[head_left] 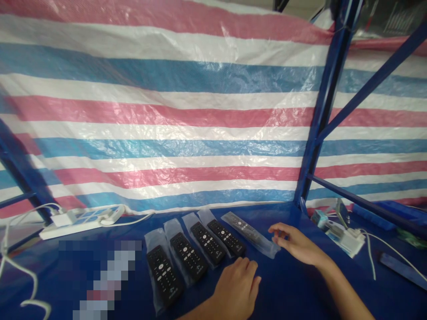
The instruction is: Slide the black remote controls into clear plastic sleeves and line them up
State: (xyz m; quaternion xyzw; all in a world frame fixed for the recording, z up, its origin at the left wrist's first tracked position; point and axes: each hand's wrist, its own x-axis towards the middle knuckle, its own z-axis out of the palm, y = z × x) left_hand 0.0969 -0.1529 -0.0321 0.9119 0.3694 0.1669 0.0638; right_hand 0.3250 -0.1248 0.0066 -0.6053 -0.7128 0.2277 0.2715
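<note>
A row of black remote controls lies on the blue tabletop. The leftmost remote (163, 272), the second remote (187, 255), the third remote (207, 242) and the fourth remote (227, 237) each rest on or partly in a clear plastic sleeve. At the row's right end, another remote (245, 229) is inside its clear sleeve (267, 247). My right hand (298, 244) hovers beside that sleeve's lower end, fingers and thumb apart, with nothing visible between them. Just below the fourth remote is my left hand (237, 286), fingers loosely bent and thumb apart; its fingertips are partly hidden.
A white power strip (83, 223) with cables stands at the back left. More plugs and a white adapter (350, 240) sit at the right. Blue metal posts (320, 124) frame the table, and a striped plastic sheet (173, 115) hangs behind. Part of the left tabletop is pixelated.
</note>
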